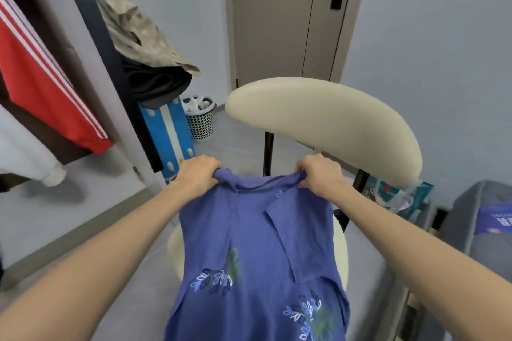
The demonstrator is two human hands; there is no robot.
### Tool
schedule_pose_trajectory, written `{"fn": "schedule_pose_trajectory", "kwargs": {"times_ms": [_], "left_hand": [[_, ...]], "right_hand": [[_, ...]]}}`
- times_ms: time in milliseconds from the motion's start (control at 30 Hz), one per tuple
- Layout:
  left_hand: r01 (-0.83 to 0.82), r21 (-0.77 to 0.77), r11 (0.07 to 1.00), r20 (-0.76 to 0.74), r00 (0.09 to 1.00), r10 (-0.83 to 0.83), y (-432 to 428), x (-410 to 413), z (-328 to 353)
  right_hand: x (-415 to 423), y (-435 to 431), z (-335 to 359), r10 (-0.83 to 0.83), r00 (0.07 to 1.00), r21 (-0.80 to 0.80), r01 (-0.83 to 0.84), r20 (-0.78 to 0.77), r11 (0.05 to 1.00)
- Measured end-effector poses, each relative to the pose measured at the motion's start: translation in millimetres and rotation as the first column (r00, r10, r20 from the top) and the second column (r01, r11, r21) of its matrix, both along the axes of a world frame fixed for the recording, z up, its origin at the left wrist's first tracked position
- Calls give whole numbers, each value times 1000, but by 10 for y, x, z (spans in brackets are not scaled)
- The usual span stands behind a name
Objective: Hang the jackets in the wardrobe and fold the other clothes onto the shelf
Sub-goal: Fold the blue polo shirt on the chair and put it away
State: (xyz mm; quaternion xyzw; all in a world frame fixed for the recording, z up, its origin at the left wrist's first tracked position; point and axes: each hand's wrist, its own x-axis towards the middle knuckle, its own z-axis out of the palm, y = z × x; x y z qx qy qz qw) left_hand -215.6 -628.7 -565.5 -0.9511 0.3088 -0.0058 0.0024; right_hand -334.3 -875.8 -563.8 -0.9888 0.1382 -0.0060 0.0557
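- A blue-purple garment (257, 252) with leaf prints hangs nearest the camera, draped down over the seat of a cream chair (327, 119).
- The left hand (198, 173) grips the garment's top edge on one side, fingers curled into the cloth.
- The right hand (318, 173) pinches the top edge on the other side, fingers bunched round the fabric.
- A red jacket with white stripes (44, 86) hangs in the wardrobe at left.
- A camouflage garment (135, 28) lies over dark clothes beside a blue-and-white box (169, 135).
- A mesh bin (201, 119) stands by the closed door (279, 16).
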Motion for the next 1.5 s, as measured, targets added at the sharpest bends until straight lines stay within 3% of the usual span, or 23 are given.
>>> {"fn": "schedule_pose_trajectory", "kwargs": {"times_ms": [333, 567, 733, 900, 1000, 1100, 1200, 1267, 1333, 1400, 1500], "left_hand": [[-15, -64, 998, 94, 995, 21, -366, 632, -421], [24, -148, 989, 76, 997, -13, -249, 374, -528], [20, -201, 979, -89, 995, -38, 77, -166, -676], [101, -275, 956, -280, 943, -180, 430, -820, -921], [156, -155, 976, -341, 918, -201, 576, -1183, -1114], [213, -12, 977, -459, 867, -195, 674, -1421, -1247], [197, 13, 980, -623, 769, -146, 739, -1521, -1257], [114, -64, 991, -673, 729, -127, 743, -1525, -1218], [40, -154, 987, -642, 755, -131, 714, -1503, -1199], [17, -217, 976, -559, 818, -139, 628, -1495, -1209], [69, -125, 990, -495, 860, -122, 485, -1511, -1282]], "right_hand": [[652, -299, -425, -69, 991, 3, 69, 118, 998], [378, -249, -539, -72, 990, 71, 63, 125, 996], [-209, -68, -574, -18, 996, 148, 4, 89, 989], [-905, 159, -771, 83, 995, 195, -93, 60, 976], [-1262, 283, -973, 105, 994, 164, -97, -40, 982], [-1503, 341, -1105, 139, 960, 148, -105, -244, 983], [-1608, 333, -1100, 232, 803, 245, -111, -549, 963], [-1596, 327, -1061, 260, 743, 345, -41, -617, 938], [-1564, 361, -1030, 216, 832, 379, -8, -510, 925], [-1512, 383, -1085, 163, 923, 306, -53, -347, 950], [-1495, 424, -1220, 207, 909, 287, -102, -362, 952]]}}
